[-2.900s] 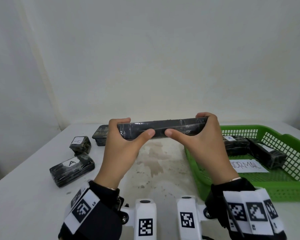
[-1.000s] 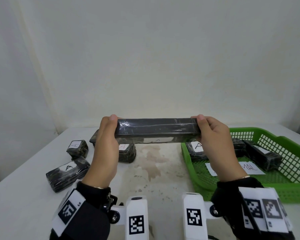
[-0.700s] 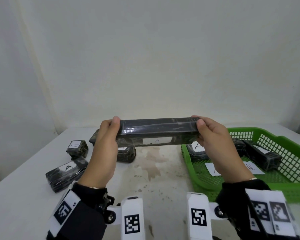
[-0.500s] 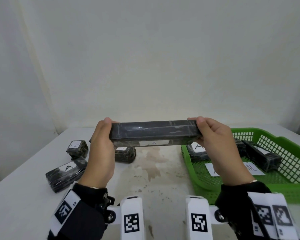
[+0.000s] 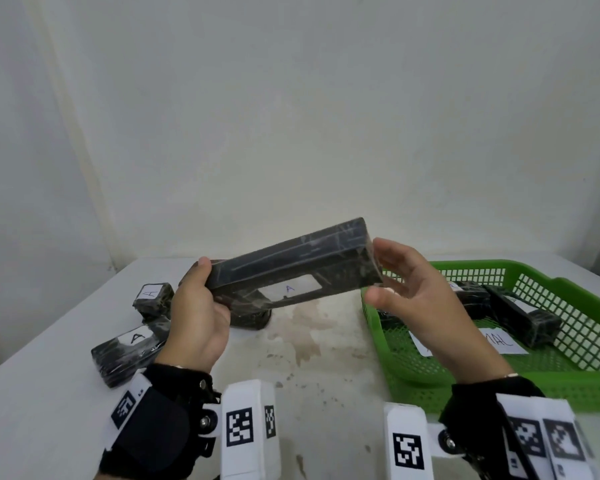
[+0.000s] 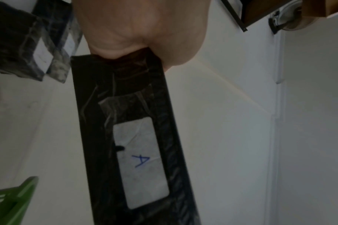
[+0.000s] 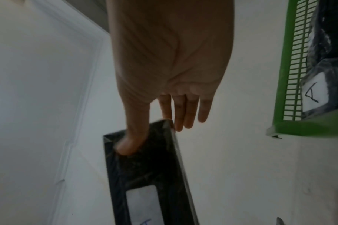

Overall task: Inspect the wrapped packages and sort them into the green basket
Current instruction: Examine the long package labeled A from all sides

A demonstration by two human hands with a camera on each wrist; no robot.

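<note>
Fingers of the left hand (image 5: 198,320) curl round the lower end of a long black wrapped package (image 5: 291,271), held tilted above the white table (image 5: 42,403). Its white label (image 6: 141,161) reads "A". The right hand (image 5: 426,306) is spread at the raised end, fingers straight, thumb touching the package. Below the left hand lie three smaller wrapped packages (image 5: 129,348). Just right, the green basket (image 5: 589,306) holds more dark packages (image 5: 520,313) and a paper sheet (image 5: 503,341).
</note>
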